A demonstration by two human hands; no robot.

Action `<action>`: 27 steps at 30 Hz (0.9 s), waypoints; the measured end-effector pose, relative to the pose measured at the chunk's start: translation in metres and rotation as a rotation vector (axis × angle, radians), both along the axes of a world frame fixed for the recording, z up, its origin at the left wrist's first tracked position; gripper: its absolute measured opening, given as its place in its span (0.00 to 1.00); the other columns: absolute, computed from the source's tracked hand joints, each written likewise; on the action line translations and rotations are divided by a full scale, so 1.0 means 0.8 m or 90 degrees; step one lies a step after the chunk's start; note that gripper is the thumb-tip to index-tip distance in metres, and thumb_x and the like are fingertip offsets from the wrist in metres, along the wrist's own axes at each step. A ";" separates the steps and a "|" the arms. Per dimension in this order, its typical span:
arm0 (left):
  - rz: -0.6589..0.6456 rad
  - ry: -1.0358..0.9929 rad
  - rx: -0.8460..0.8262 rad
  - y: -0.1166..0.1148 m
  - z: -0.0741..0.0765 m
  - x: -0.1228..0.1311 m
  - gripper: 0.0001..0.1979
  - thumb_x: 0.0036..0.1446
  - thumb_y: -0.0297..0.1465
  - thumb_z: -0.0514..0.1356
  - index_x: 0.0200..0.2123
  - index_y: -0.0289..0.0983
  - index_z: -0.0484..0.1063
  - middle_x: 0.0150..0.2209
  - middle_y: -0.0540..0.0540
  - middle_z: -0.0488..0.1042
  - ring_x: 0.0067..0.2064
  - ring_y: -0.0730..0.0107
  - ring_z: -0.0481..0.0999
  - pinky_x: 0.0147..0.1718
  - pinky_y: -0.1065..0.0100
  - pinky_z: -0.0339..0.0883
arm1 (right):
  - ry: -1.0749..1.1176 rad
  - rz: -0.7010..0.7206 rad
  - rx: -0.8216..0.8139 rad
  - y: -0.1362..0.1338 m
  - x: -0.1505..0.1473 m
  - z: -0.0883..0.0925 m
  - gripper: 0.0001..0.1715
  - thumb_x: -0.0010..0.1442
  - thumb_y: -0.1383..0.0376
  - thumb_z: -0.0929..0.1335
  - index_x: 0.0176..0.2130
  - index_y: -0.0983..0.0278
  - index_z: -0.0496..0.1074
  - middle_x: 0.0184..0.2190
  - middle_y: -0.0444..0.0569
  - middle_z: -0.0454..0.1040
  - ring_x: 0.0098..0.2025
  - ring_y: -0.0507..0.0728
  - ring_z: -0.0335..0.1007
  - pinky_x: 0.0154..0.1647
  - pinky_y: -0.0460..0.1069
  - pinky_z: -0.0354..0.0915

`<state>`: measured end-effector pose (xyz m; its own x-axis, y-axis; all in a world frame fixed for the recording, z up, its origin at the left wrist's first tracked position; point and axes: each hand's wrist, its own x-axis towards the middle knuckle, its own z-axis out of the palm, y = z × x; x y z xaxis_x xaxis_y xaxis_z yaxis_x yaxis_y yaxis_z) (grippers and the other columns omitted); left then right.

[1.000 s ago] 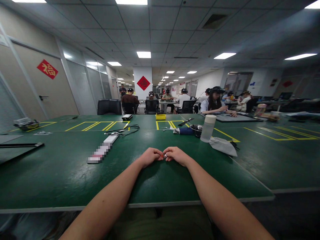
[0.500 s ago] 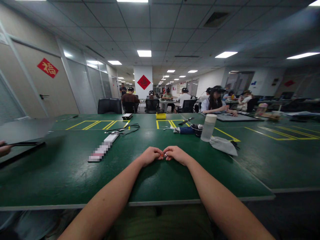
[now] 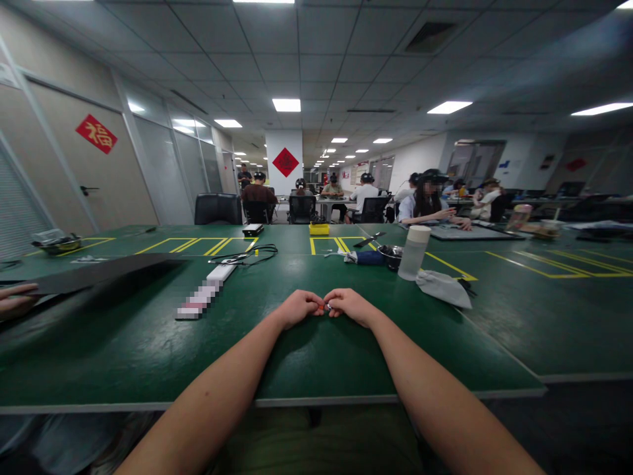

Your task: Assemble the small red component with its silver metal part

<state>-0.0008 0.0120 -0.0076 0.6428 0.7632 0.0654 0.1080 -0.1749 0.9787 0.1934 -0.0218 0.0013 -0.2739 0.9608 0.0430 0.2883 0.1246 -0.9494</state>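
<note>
My left hand (image 3: pixel 299 309) and my right hand (image 3: pixel 350 307) meet fingertip to fingertip just over the green table (image 3: pixel 326 366). Thumb and fingers of the left are pinched on a small orange-red piece (image 3: pixel 321 307). In the right hand's pinch shows a small whitish piece (image 3: pixel 330 306), right beside the orange-red one. Both are too small and too covered by fingers to name, and I cannot tell whether they are joined.
A power strip (image 3: pixel 222 270) with a black cable (image 3: pixel 262 252) lies to the left. Right of my hands stand a bottle (image 3: pixel 414 254), a grey pouch (image 3: pixel 444 289) and a metal bowl (image 3: pixel 391 256). At far left another person's hand (image 3: pixel 17 300) holds a dark sheet (image 3: pixel 99 272).
At far left, the other person's sheet has turned from upright and pale to a low, dark slant reaching further over the table. My hands have hardly moved.
</note>
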 end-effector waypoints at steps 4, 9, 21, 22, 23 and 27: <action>-0.002 -0.001 0.004 0.000 -0.001 0.000 0.11 0.46 0.24 0.58 0.35 0.31 0.77 0.30 0.45 0.78 0.31 0.73 0.74 0.37 0.70 0.67 | 0.004 0.002 0.002 0.000 0.000 -0.001 0.11 0.52 0.73 0.65 0.37 0.68 0.73 0.27 0.48 0.77 0.25 0.50 0.72 0.28 0.43 0.68; -0.002 0.006 0.023 -0.001 -0.001 0.000 0.11 0.46 0.24 0.58 0.34 0.31 0.77 0.29 0.46 0.78 0.30 0.74 0.73 0.34 0.72 0.66 | 0.006 0.010 0.009 0.003 0.000 -0.004 0.11 0.52 0.73 0.65 0.37 0.68 0.73 0.25 0.47 0.76 0.25 0.49 0.72 0.27 0.43 0.67; 0.004 0.007 0.009 -0.005 0.004 0.000 0.11 0.47 0.24 0.58 0.34 0.31 0.77 0.29 0.46 0.78 0.30 0.73 0.74 0.35 0.71 0.67 | -0.001 0.007 0.001 0.000 -0.001 0.000 0.12 0.52 0.73 0.65 0.38 0.68 0.73 0.24 0.47 0.76 0.25 0.49 0.72 0.26 0.42 0.67; 0.005 0.007 0.007 -0.005 0.005 0.000 0.11 0.47 0.24 0.58 0.34 0.31 0.77 0.29 0.46 0.78 0.30 0.73 0.74 0.35 0.71 0.67 | -0.002 0.006 0.001 0.000 -0.001 0.000 0.12 0.52 0.73 0.65 0.38 0.68 0.73 0.24 0.47 0.76 0.25 0.49 0.72 0.27 0.42 0.67; 0.006 0.009 0.005 -0.006 0.005 0.000 0.11 0.47 0.24 0.58 0.34 0.31 0.77 0.29 0.46 0.78 0.30 0.73 0.74 0.35 0.71 0.67 | -0.002 0.005 0.001 0.000 -0.001 0.001 0.12 0.52 0.73 0.65 0.38 0.68 0.73 0.24 0.47 0.76 0.25 0.49 0.72 0.27 0.43 0.67; 0.008 0.019 0.007 -0.005 0.006 0.000 0.11 0.46 0.24 0.58 0.34 0.31 0.77 0.29 0.46 0.78 0.30 0.73 0.74 0.35 0.71 0.67 | -0.006 0.004 0.000 -0.001 -0.001 0.002 0.11 0.52 0.73 0.65 0.38 0.68 0.73 0.25 0.47 0.76 0.25 0.50 0.72 0.27 0.43 0.67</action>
